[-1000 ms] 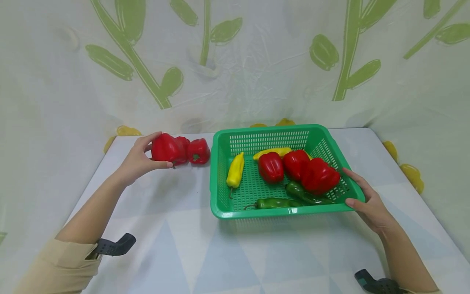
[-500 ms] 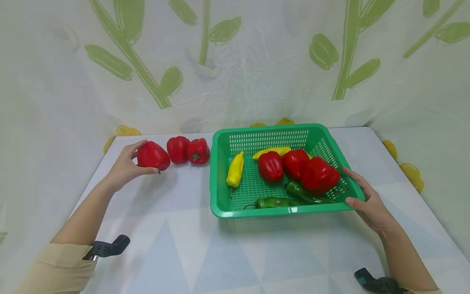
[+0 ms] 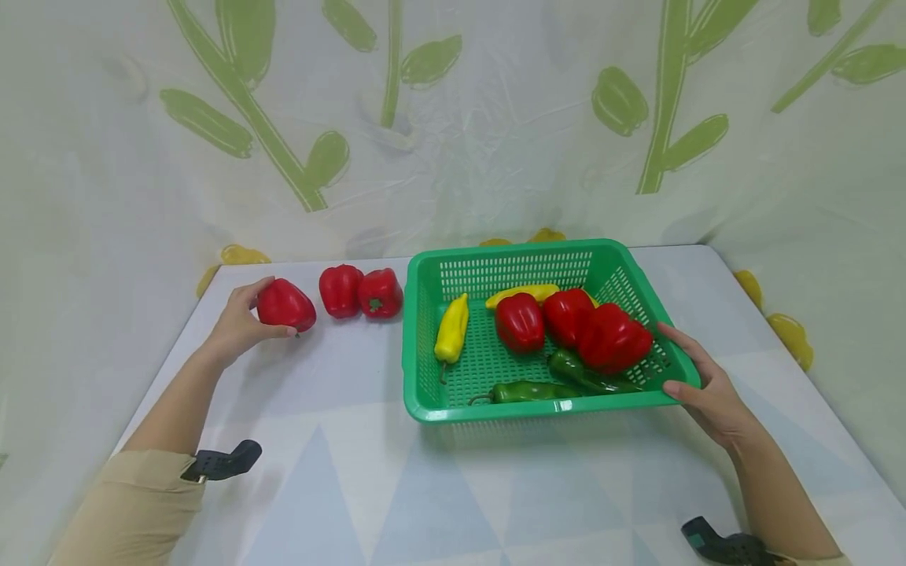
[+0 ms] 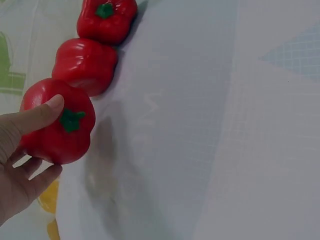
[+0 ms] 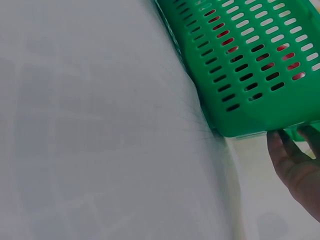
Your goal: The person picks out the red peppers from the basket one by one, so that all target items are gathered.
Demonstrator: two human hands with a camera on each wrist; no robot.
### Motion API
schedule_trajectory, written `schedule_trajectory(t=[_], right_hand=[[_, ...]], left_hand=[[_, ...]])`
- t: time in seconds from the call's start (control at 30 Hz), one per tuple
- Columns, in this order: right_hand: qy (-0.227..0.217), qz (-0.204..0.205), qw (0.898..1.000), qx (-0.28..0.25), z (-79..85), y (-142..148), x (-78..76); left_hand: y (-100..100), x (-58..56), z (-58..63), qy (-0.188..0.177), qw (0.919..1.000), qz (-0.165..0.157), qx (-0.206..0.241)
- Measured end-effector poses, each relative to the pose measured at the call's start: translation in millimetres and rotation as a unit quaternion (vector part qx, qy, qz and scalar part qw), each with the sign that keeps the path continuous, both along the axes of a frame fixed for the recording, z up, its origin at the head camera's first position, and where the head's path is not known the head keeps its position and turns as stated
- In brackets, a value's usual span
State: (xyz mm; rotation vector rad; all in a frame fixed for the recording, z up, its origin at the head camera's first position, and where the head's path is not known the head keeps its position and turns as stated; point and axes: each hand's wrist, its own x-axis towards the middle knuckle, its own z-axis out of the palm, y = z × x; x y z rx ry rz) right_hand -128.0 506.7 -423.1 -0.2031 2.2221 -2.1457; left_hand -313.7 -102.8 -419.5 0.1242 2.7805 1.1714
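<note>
My left hand (image 3: 237, 324) holds a red bell pepper (image 3: 286, 305) at the far left of the table, thumb on the near side near its green stem. In the left wrist view this bell pepper (image 4: 77, 145) is close over the tabletop. Two more red bell peppers (image 3: 341, 291) sit side by side just right of it. With thumb over the rim and fingers along the outside, my right hand (image 3: 718, 399) grips the right end of a green plastic basket (image 3: 460, 413). Inside lie red bell peppers (image 3: 520, 324), long green peppers (image 3: 531, 391) and yellow peppers (image 3: 452, 334).
The white table (image 3: 340, 472) has a pale blue triangle pattern. A leaf-printed curtain (image 3: 495, 157) hangs right behind its back edge and along the sides. A dark band (image 3: 222, 462) with a camera mount is on each forearm.
The left hand has drawn the red bell pepper leftward and slightly nearer, away from the other two. My right hand and the basket have stayed in place.
</note>
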Motion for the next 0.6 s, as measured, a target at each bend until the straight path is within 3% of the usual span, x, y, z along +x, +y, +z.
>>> schedule_trajectory(t=[0.3, 0.6], right_hand=[[-0.002, 0.0, 1.0, -0.003, -0.7, 2, -0.2], [-0.003, -0.003, 1.0, 0.01, -2.7, 2, -0.9]], left_hand=[[4, -19.1, -12.2, -0.028, 0.9996, 0.001, 0.006], [4, -31.3, -7.2, -0.076, 0.9964, -0.038, 0.001]])
